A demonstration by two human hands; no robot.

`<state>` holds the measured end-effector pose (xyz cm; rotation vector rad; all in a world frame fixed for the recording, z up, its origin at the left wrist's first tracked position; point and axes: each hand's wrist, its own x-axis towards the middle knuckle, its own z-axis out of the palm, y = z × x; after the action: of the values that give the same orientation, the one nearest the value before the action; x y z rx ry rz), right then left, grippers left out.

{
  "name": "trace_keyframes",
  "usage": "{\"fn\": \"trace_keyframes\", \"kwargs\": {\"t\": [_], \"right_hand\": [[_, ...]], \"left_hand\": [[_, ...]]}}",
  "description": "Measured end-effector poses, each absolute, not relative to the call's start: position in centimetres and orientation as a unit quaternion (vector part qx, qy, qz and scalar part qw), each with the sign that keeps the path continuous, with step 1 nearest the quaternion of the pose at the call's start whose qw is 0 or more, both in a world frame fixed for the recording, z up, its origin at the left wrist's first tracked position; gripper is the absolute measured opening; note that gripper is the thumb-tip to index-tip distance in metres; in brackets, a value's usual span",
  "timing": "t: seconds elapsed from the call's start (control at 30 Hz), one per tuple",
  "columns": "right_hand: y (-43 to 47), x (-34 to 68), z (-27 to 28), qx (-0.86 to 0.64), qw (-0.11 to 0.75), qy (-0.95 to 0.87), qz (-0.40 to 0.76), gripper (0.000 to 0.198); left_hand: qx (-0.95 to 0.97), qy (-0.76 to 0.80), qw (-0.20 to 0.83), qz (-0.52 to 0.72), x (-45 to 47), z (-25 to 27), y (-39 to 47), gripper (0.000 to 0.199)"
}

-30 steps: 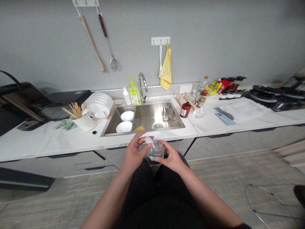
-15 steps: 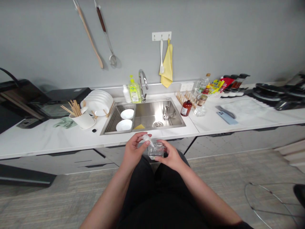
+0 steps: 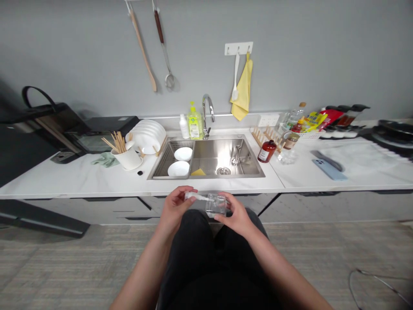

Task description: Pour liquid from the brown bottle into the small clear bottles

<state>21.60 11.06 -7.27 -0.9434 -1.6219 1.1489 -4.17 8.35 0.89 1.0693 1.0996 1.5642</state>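
Note:
My left hand [image 3: 176,207] pinches a white pump head [image 3: 192,196] between thumb and fingers, in front of the sink. The pump lies nearly level, its thin tube pointing right. My right hand [image 3: 237,216] grips a clear square bottle [image 3: 215,206] by its right side. The tube's tip overlaps the bottle's top in the picture; whether it is inside the neck I cannot tell. Both hands are held over my lap, just before the counter edge.
The steel sink [image 3: 206,177] holds two white bowls [image 3: 179,168] and a yellow cloth. A brown bottle [image 3: 266,151], a jar [image 3: 290,141] and a phone [image 3: 329,169] are to the right. Left are a chopstick holder [image 3: 130,158] and plates [image 3: 148,140].
The pump in my left hand has swung from slanting to nearly level and moved left, drawn farther from the bottle. The camera view has turned a little left.

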Motion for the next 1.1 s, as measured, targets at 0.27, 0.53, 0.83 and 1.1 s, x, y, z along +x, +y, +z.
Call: {"fn": "trace_keyframes", "kwargs": {"t": [0.27, 0.53, 0.83, 1.1], "right_hand": [[11.9, 22.1, -7.7, -0.383, 0.468, -0.624, 0.495, 0.080], [13.5, 23.4, -8.4, -0.397, 0.479, -0.593, 0.511, 0.081], [14.0, 24.4, -8.1, -0.395, 0.481, -0.588, 0.516, 0.080], [14.0, 24.5, -8.5, -0.393, 0.479, -0.585, 0.524, 0.082]], "left_hand": [[0.257, 0.487, 0.423, 0.719, -16.3, -3.7, 10.4, 0.055], [0.260, 0.785, 0.118, 0.550, -32.2, -5.4, 14.2, 0.038], [0.336, 0.895, 0.072, 0.284, -36.6, -6.1, 18.8, 0.044], [0.339, 0.904, 0.069, 0.252, -35.7, -5.3, 19.0, 0.044]]}}
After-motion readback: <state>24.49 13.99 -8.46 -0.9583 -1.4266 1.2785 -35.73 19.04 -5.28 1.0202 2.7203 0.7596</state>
